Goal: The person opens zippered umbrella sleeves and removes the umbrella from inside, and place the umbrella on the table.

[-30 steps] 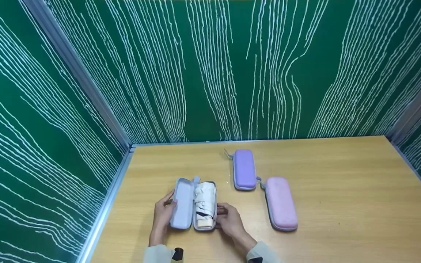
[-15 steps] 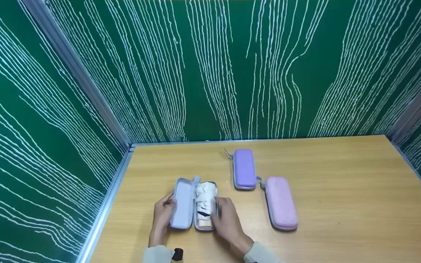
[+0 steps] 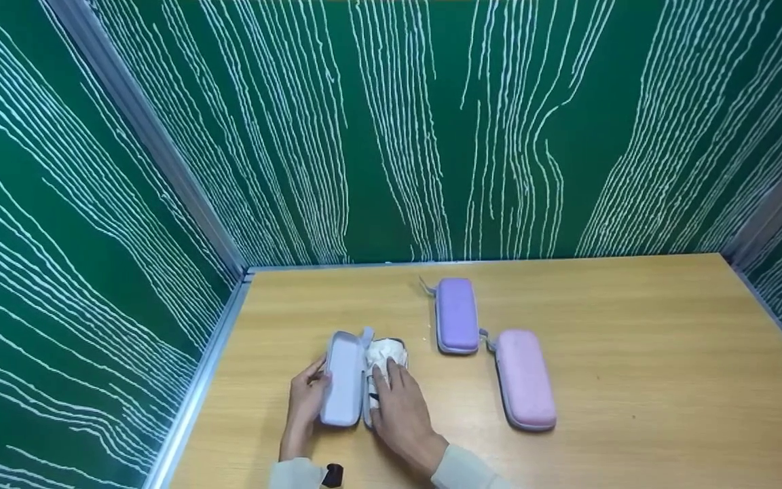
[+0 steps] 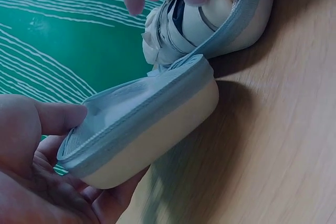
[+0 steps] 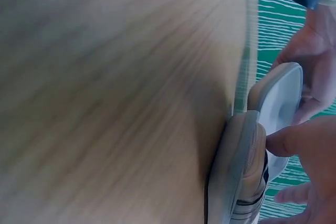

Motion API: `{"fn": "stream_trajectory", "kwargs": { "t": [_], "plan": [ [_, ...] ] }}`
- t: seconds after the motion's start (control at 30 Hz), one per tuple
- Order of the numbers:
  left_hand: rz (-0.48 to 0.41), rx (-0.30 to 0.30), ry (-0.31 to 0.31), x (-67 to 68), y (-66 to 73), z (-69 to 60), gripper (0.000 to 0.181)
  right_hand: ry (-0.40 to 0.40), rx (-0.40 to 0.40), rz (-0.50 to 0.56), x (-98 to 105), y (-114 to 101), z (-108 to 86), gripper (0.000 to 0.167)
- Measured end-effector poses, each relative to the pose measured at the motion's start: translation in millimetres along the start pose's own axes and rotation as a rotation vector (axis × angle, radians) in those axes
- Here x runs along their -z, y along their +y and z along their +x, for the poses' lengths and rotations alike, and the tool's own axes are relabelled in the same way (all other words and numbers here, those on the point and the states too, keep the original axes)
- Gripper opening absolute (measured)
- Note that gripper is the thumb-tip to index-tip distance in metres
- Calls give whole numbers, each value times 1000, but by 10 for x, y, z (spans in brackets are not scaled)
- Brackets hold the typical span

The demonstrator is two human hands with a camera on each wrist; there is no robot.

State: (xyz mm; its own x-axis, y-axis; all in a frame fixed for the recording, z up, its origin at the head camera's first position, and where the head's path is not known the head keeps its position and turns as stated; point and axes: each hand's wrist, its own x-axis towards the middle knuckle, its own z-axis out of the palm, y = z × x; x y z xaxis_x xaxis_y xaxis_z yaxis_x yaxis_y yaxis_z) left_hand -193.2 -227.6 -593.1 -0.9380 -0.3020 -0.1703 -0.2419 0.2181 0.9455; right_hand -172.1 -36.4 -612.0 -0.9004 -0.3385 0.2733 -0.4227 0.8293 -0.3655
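Note:
A pale grey-blue zip case (image 3: 343, 380) lies unfolded on the table, lid to the left. My left hand (image 3: 304, 401) holds the lid's outer edge, thumb on the inside and fingers underneath, as the left wrist view shows. In the case's right half sits a white folded bundle with a cream end, which looks like a compact folding umbrella (image 3: 387, 349). Over it lies my right hand (image 3: 404, 415), fingers extended along the top and hiding most of it. The right wrist view shows the right thumb (image 5: 283, 141) at the umbrella's cream end (image 5: 256, 156).
A closed purple case (image 3: 457, 316) and a closed pink case (image 3: 527, 380) lie to the right on the wooden table (image 3: 669, 353). Green panels with white lines (image 3: 513, 136) stand along the back and sides.
My right hand has moved from the case's right edge up and leftward onto the umbrella, its fingers now lying over it. The left hand stays at the lid.

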Motion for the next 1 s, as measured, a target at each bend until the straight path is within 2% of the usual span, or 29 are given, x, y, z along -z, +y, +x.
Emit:
{"fn": "stream_trajectory", "kwargs": {
  "t": [0.23, 0.5, 0.73, 1.0],
  "plan": [
    [-19, -69, -3, 7, -28, -8, 44, -14, 8, -142, -13, -119, 56, 57],
    [-20, -73, 4, -8, -34, -3, 45, 10, -45, -315, -145, -241, 102, 46],
    [-8, -65, 5, -5, -29, 12, 45, 98, -64, -344, -237, -261, 124, 34],
    [11, -73, 5, -14, -27, 8, 45, 81, -85, -371, -244, -262, 170, 29]
  ]
}}
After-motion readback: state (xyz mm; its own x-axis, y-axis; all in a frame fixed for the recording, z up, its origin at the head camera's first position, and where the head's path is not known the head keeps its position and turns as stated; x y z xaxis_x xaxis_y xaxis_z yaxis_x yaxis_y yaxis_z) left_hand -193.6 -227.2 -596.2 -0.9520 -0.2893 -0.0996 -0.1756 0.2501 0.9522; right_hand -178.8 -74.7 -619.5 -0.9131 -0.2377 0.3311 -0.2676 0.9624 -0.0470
